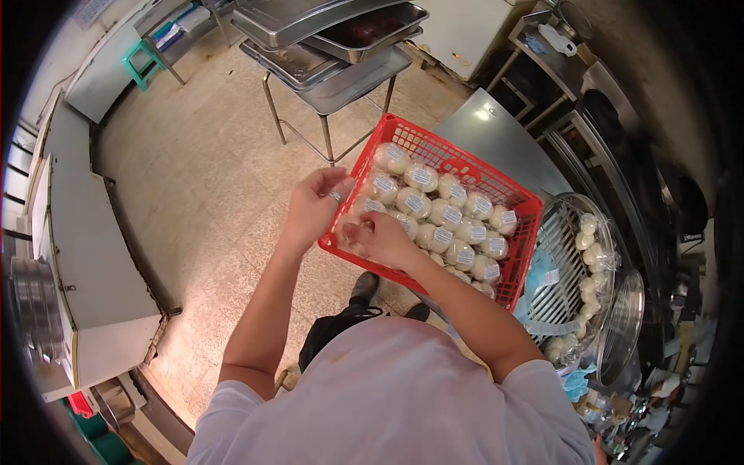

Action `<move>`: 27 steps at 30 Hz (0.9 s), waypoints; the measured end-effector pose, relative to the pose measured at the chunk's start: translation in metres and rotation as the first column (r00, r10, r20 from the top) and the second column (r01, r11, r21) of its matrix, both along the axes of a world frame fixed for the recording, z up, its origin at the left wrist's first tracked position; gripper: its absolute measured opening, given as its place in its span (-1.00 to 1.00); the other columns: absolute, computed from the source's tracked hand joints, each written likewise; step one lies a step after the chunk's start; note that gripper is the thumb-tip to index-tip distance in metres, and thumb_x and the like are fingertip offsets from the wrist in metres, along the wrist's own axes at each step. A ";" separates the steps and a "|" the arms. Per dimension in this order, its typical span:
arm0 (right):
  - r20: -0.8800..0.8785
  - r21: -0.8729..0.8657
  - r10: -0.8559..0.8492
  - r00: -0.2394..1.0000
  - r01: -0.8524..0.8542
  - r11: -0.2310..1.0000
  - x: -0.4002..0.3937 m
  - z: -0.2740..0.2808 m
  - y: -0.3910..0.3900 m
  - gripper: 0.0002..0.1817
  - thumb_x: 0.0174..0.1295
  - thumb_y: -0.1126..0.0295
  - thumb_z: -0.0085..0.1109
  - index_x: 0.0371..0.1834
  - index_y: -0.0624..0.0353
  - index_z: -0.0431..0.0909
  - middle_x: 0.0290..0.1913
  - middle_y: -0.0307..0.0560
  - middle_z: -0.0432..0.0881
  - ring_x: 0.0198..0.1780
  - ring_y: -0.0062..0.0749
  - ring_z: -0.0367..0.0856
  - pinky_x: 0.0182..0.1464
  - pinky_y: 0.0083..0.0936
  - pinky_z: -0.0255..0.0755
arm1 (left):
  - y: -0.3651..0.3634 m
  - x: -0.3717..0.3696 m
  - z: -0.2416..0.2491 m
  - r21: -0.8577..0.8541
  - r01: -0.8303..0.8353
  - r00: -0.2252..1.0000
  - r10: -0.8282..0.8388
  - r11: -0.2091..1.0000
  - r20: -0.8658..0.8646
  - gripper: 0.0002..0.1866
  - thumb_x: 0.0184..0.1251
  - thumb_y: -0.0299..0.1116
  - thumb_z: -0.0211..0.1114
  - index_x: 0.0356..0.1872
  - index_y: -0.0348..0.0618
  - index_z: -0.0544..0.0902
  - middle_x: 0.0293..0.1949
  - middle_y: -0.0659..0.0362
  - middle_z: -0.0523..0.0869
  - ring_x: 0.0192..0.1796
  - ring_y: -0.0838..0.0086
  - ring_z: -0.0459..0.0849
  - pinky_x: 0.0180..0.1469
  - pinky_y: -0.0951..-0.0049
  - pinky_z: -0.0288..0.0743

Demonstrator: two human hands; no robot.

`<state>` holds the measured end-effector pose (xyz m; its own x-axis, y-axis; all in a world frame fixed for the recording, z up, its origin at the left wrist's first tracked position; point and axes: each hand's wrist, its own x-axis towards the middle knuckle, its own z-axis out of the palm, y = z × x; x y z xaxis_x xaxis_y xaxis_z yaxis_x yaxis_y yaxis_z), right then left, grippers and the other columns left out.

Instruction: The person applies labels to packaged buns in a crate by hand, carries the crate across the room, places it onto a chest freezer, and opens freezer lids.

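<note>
- Wrapped buns [415,203] are filling most of the red basket [532,204], lying in uneven rows inside it, with printed labels [420,176] showing on many of them.
- The left hand [311,211] is reaching to the left rim of the basket, a ring [335,197] showing on one finger; its grip is curling with the fingers bent, but whether it is closing on wrap or on the rim, I cannot tell.
- The right hand [385,242] is working inside the basket's near left corner, over the buns there; its fingers are bending inward, the grip touching clear wrap, though I cannot tell whether it is clamping it.
- Beyond the basket's far side, a metal desk [496,128] is showing; the basket is hiding its near part.
- To the right of the basket, a round slatted rack [570,232] is holding more wrapped buns [595,256] along its right side.
- Beyond the basket's far left corner, metal trays [333,35] are standing stacked on a legged stand [273,108].
</note>
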<state>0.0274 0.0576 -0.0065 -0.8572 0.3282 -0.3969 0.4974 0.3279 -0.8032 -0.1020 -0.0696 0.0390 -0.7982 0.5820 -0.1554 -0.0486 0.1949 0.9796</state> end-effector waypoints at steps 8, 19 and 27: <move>-0.185 -0.097 0.001 0.983 -0.019 0.995 0.004 -0.015 -0.002 -0.41 0.26 0.15 0.49 0.09 0.54 0.68 -0.17 0.25 0.80 -0.16 -0.26 0.80 -0.10 -0.28 0.64 | 0.002 0.027 -0.035 0.132 -0.020 0.998 0.028 0.991 -0.056 -0.67 0.48 -0.39 0.44 0.14 -0.38 0.71 -0.06 0.04 0.85 -0.06 0.42 0.81 -0.01 0.37 0.68; -0.357 -0.074 -0.599 0.717 0.618 0.783 0.200 0.066 0.095 -0.66 0.34 0.44 0.45 0.16 0.21 0.69 -0.09 -0.12 0.76 -0.10 -0.55 0.71 -0.06 -0.52 0.64 | 0.020 0.072 0.003 -0.656 0.022 0.697 -0.482 0.755 -0.531 -0.67 0.46 -0.25 0.39 0.06 -0.29 0.76 0.01 -0.15 0.82 0.06 -0.09 0.79 0.13 0.03 0.64; -0.370 0.774 -0.878 0.305 0.624 -0.109 0.529 0.004 0.287 -0.12 0.09 0.20 0.58 0.49 0.30 0.43 0.38 0.34 0.54 0.35 0.32 0.52 0.42 -0.01 0.42 | 0.085 0.145 0.017 -0.443 0.157 0.687 -0.420 0.883 -0.594 -0.67 0.40 -0.28 0.48 0.04 -0.30 0.78 -0.02 -0.15 0.83 0.03 -0.08 0.81 0.10 0.11 0.66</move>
<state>0.5560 0.3445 -0.0022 0.2290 0.9016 0.3669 0.9341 -0.0975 -0.3434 0.0432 0.0152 0.0557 -0.5671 0.8160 0.1116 0.6926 0.3992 0.6008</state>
